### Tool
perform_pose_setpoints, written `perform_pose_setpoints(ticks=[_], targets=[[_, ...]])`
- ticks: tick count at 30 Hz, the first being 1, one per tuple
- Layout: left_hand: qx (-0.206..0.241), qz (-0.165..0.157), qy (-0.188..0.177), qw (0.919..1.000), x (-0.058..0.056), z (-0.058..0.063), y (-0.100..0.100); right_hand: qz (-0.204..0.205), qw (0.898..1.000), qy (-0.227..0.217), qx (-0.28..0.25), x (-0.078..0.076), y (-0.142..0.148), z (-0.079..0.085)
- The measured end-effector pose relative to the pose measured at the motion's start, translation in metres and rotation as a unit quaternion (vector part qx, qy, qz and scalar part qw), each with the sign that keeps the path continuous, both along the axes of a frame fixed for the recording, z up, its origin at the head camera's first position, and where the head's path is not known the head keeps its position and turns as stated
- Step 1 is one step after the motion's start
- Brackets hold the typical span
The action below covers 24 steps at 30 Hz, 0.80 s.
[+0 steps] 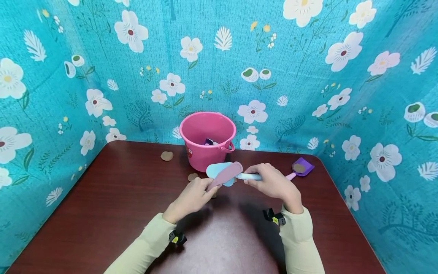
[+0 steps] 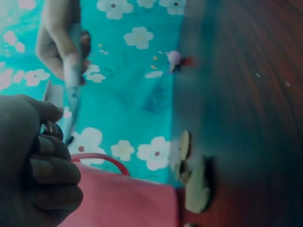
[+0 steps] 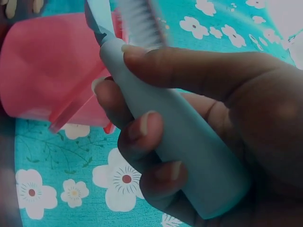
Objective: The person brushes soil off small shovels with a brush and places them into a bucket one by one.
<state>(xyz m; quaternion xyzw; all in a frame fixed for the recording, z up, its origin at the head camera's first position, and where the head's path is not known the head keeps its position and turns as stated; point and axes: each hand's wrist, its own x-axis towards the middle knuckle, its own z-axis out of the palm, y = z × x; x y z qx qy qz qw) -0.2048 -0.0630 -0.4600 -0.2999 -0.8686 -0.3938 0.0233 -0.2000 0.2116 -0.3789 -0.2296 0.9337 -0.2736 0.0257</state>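
A pink brush (image 1: 230,173) is gripped by its handle in my left hand (image 1: 193,196); its pale bristles (image 3: 142,23) show blurred in the right wrist view. My right hand (image 1: 272,182) holds the thick handle (image 3: 175,127) of a light blue tool with a flat, shovel-like blade (image 1: 215,169). The brush lies across the front of that blade in the head view, hiding part of it. Whether the bristles touch the blade I cannot tell. Both tools are held above the table, just in front of the pink bucket (image 1: 202,158).
Dark and pale items (image 1: 209,142) lie inside the bucket. Several tan pieces, such as one (image 1: 167,156) left of the bucket, lie on the brown table (image 1: 113,205). A purple shovel (image 1: 309,166) holding a tan piece lies at the back right. Blue flowered cloth (image 1: 212,64) surrounds the table.
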Motion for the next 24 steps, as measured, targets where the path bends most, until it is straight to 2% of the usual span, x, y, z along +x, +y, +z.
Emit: perform_pose_setpoints(ticks=[4, 6, 14, 18, 21, 24], targets=[[-0.042, 0.032, 0.041, 0.9978, -0.007, -0.006, -0.003, -0.007, 1.0, -0.006, 0.004, 0.001, 0.002, 0.001], [-0.052, 0.048, 0.049, 0.9962, -0.012, -0.008, -0.006, -0.013, 1.0, -0.011, 0.008, 0.0, 0.004, 0.001], [-0.047, 0.098, 0.006, 0.9941, -0.024, -0.008, -0.027, -0.02, 1.0, -0.011, 0.014, -0.001, 0.012, 0.0], [-0.018, 0.092, -0.012, 0.9955, -0.022, -0.006, -0.029, -0.02, 1.0, -0.016, 0.007, -0.001, 0.013, -0.002], [0.016, 0.064, -0.021, 0.9976, -0.018, -0.004, -0.024, -0.017, 1.0, -0.015, 0.005, -0.002, 0.01, -0.002], [0.031, 0.029, -0.004, 0.9991, -0.011, -0.001, -0.015, -0.008, 1.0, -0.014, 0.002, -0.002, 0.006, -0.002]])
